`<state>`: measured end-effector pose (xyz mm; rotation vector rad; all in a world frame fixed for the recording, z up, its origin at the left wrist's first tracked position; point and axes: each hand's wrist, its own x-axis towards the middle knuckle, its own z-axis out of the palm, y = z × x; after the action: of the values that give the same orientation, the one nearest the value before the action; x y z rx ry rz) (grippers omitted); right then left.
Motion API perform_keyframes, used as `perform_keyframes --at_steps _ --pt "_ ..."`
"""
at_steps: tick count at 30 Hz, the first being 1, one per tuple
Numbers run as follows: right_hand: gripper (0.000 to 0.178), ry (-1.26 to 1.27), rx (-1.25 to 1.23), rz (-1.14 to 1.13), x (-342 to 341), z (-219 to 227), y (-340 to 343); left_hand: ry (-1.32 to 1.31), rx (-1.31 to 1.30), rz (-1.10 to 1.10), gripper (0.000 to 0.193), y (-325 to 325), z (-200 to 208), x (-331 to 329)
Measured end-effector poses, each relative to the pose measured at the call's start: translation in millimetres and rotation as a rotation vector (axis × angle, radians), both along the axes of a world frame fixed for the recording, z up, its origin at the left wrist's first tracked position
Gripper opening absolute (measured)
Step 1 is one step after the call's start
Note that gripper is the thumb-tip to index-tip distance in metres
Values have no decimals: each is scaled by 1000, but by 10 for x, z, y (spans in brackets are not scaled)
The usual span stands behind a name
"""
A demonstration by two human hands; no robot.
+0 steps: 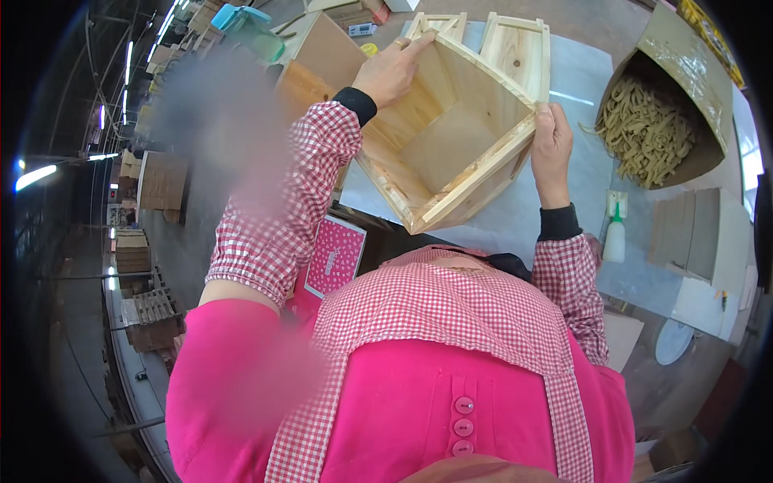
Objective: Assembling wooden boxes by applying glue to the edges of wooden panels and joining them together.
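Note:
Between my hands an open-topped wooden box [451, 149] is held tilted, its hollow inside facing me and one corner pointing down toward my apron. My left hand [394, 71] grips the rim at the upper left corner, fingers hooked over the edge. At the right corner, my right hand [552, 149] is closed on the rim, thumb along the outside. The box's walls are pale, grained wood with a raised frame around the opening. Behind it on the table lie other wooden pieces, among them a framed wooden panel or box [515, 56].
A cardboard carton [684, 60] full of tan strips [644, 125] lies at the right. Near it are a white squeeze bottle [614, 237] with a green tip and a stack of grey-brown boards [684, 229]. A lidded plastic container [251, 34] stands at the far left.

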<state>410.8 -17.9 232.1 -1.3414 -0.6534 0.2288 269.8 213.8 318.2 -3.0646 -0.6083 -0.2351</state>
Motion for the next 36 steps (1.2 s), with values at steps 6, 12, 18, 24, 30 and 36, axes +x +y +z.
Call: perform_keyframes --at_steps 6,12,18,24,30,36 --pt "31 -35 20 -9 41 -19 -52 -71 -106 -108 56 204 -151 34" --pt "35 -326 -403 83 496 120 -322 95 -353 -77 43 522 -420 151" --pt "48 -722 -835 116 652 856 411 58 -420 4 40 159 -365 277" --pt "68 -464 -1034 122 557 764 1239 30 -496 61 42 106 -318 301" --pt "69 -86 -981 208 495 824 1303 30 -531 147 36 -48 -163 227" --pt "69 -17 -917 260 502 822 1307 9 -534 201 35 -117 -116 206"
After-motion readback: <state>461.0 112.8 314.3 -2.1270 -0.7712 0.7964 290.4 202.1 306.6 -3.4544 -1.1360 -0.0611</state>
